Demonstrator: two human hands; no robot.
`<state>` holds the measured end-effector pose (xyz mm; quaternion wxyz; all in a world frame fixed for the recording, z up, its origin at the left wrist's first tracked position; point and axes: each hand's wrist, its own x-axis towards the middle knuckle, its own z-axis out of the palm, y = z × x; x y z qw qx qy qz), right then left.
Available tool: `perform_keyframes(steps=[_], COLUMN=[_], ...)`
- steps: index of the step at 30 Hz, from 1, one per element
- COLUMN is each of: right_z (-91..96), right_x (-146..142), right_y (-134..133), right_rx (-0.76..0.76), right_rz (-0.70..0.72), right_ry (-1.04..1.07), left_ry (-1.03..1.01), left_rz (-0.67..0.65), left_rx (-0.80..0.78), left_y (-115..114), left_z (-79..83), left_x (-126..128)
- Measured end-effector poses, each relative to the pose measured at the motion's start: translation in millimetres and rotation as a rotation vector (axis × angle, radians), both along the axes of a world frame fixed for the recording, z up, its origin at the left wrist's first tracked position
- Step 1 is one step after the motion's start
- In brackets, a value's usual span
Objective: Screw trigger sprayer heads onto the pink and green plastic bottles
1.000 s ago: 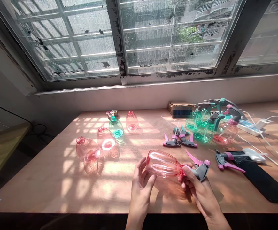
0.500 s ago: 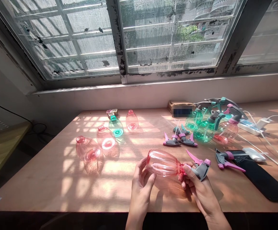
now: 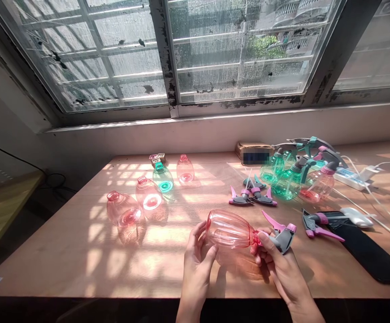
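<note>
Where two hands [image 3: 197, 260] [image 3: 279, 262] grip, one pink bottle [image 3: 230, 229]

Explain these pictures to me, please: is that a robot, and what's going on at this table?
No robot here: these are a person's own bare hands. Every view comes from one camera worn on the person's head, looking forward and down.

The left hand holds the base end of a clear pink plastic bottle, turned sideways. The right hand grips around its neck, by a gray-and-pink plastic spray head.

On the brown wooden table, to the left, are three more pink bottles and a clear green plastic bottle, all without spray heads. Toward the right are loose spray heads and a cluster of bottles with spray heads fitted.
</note>
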<state>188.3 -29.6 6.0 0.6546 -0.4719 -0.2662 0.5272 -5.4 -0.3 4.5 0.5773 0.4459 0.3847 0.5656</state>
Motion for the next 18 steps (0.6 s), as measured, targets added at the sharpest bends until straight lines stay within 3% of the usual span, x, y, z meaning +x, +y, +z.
perform_keyframes(steps=[11, 18], right_z=[0.9, 4.3], right_x=[0, -8], right_y=[0, 0], right_rx=[0.015, -0.055], right_rz=[-0.003, -0.049], right_ry=[0.007, 0.017], left_ry=[0.016, 0.036], left_rz=[-0.016, 0.072], left_rx=[0.002, -0.093], left_y=[2, -2], left_z=[0.4, 10.6], left_x=[-2, 1])
